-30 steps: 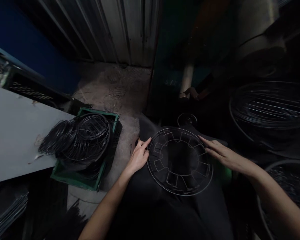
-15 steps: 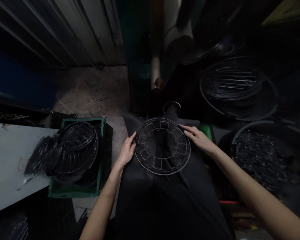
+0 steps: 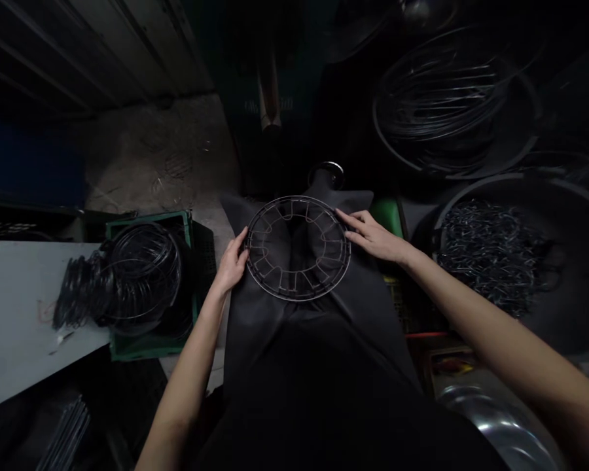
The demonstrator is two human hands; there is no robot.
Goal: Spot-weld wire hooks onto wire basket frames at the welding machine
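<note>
A round wire frame [image 3: 297, 299] with two concentric rings and looped wire spokes sits over the lap, on a dark apron [image 3: 294, 386]. My left hand [image 3: 232, 263] pinches its outer rim on the left side. On the upper right rim, my right hand [image 3: 373, 237] grips with thumb and fingers, the index finger stretched along the edge. Just beyond the frame is a small round metal ring or disc [image 3: 328, 171] on a dark support.
To the left, coiled wire rings [image 3: 144, 278] fill a green crate [image 3: 150, 350] beside a pale tabletop [image 3: 24, 294]. Bent wire pieces [image 3: 491, 255] lie in a large dark tub [image 3: 582, 307] on the right. Another basin [image 3: 380, 140] holds long wires. Shiny metal [image 3: 505, 425] shows at lower right.
The view has shifted, so the frame and both hands appear higher and further left. Both hands keep their hold on the rim; the frame looks slightly turned.
</note>
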